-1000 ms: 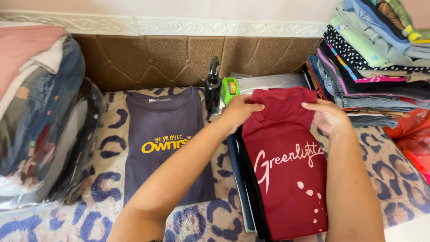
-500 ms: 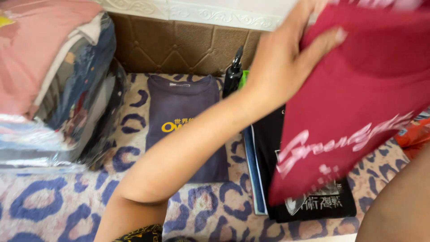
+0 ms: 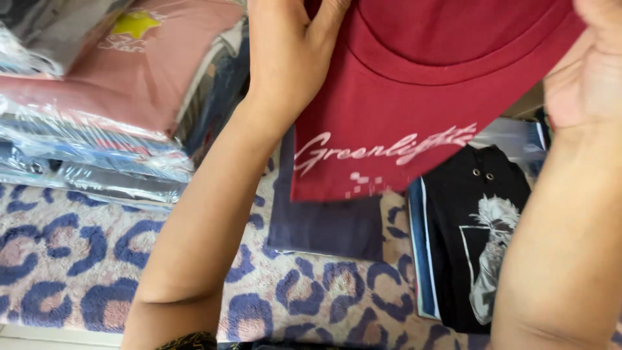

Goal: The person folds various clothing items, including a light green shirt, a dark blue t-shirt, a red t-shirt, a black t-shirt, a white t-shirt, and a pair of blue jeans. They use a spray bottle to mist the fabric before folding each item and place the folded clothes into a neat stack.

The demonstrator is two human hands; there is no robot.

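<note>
A dark red folded T-shirt with white script across its front is lifted close to the camera. My left hand grips its upper left edge, thumb on the cloth. My right hand holds its right side at the frame's edge. Below the raised shirt lie a dark navy T-shirt and a black garment with a white figure print, on top of a flat stack of folded clothes.
A blanket with a purple leopard pattern covers the surface. At the left stands a pile of clothes in clear plastic bags, with a pink folded garment on top.
Both hands lifted the red T-shirt off the stack and brought it up toward the camera. The black printed garment beneath came into view. The view shifted left and closer.
</note>
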